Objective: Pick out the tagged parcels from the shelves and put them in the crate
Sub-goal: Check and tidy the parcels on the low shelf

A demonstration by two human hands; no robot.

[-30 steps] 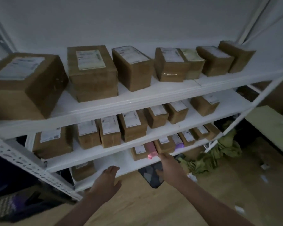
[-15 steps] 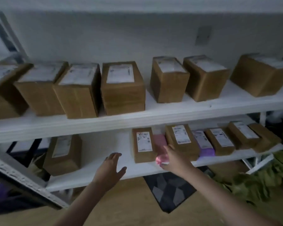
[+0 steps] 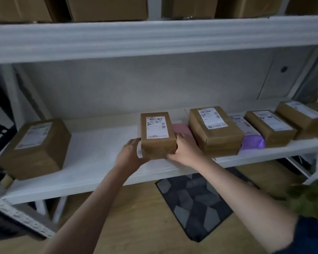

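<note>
A small brown parcel (image 3: 157, 134) with a white barcode label lies at the front of the white bottom shelf (image 3: 92, 158). My left hand (image 3: 130, 156) grips its left side and my right hand (image 3: 184, 151) grips its right side, fingers curled round the edges. Just behind my right hand a flat pink parcel (image 3: 182, 130) lies on the shelf, partly hidden. No crate is in view.
A bigger brown box (image 3: 214, 131) stands right of the pink parcel, then a purple bag parcel (image 3: 251, 140) and more labelled boxes (image 3: 270, 127). A large box (image 3: 35, 147) sits at the shelf's left. Another shelf of boxes hangs above. A patterned mat (image 3: 195, 202) lies on the wooden floor.
The view dropped and closed in on the bottom shelf. My right hand left the pink parcel, and both hands have now taken hold of the small brown parcel.
</note>
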